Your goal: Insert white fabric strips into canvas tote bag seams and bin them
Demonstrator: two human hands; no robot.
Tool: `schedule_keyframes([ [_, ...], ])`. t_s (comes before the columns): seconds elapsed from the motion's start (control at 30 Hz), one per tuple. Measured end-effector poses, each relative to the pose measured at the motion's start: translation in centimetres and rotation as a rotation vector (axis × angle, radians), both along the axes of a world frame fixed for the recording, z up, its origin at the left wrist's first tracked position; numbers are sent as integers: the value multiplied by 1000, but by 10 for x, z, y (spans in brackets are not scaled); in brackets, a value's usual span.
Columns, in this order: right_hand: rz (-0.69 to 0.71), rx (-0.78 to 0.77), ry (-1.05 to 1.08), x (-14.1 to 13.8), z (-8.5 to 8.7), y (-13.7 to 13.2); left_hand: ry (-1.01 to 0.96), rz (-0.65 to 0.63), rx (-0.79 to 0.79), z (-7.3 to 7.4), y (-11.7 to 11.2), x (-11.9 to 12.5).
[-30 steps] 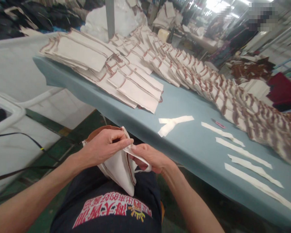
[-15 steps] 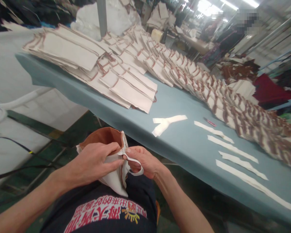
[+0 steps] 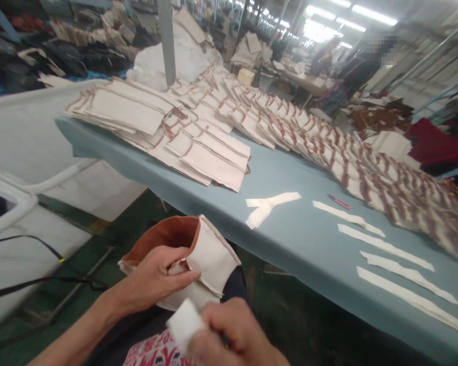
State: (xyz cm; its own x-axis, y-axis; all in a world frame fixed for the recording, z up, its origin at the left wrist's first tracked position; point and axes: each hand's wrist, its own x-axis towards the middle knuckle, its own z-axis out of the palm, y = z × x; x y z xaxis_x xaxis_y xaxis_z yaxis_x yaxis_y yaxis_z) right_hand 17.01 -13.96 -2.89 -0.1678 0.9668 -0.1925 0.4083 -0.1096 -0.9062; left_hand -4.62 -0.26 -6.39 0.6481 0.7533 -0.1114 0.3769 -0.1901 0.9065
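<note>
A cream fabric bag [image 3: 216, 251] with a brown lining rests near my lap, its mouth gaping upward. My left hand [image 3: 150, 279] pinches its near rim at a corner seam, thumb inside and fingers outside. Low in the view and close to the camera, my right hand [image 3: 236, 330] is closed on a white strip [image 3: 187, 323], apart from the bag. Motion blurs this hand, and only the strip's end shows. On the table lie two crossed white strips [image 3: 269, 206] and several single white strips [image 3: 385, 249].
The blue-green table [image 3: 297, 249] slopes across the view in front of me. Stacked cream panels [image 3: 209, 152] with brown edging cover its left end. A long overlapping row of similar pieces [image 3: 309, 129] runs behind. Small pink-handled snips [image 3: 340, 202] lie by the strips. White bins [image 3: 34, 127] stand left.
My right hand has left the bag's corner and come down toward the camera with the white strip. The bag has turned, showing more of its side panel. The view has shifted slightly.
</note>
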Motion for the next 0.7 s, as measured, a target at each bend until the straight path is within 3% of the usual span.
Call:
schedule_keyframes([
  [0.13, -245, 479, -274, 33, 5, 43, -11, 14, 14, 14, 8, 3],
  [0.23, -226, 696, -333, 40, 18, 74, 16, -23, 22, 26, 9, 7],
  [0.4, 37, 720, -70, 14, 27, 116, 7, -123, 70, 47, 6, 9],
  [0.5, 175, 702, -105, -1, 22, 136, 5, -93, 104, 53, 4, 6],
  [0.7, 177, 717, -257, -4, 15, 143, 35, 54, 198, 49, -1, 1],
])
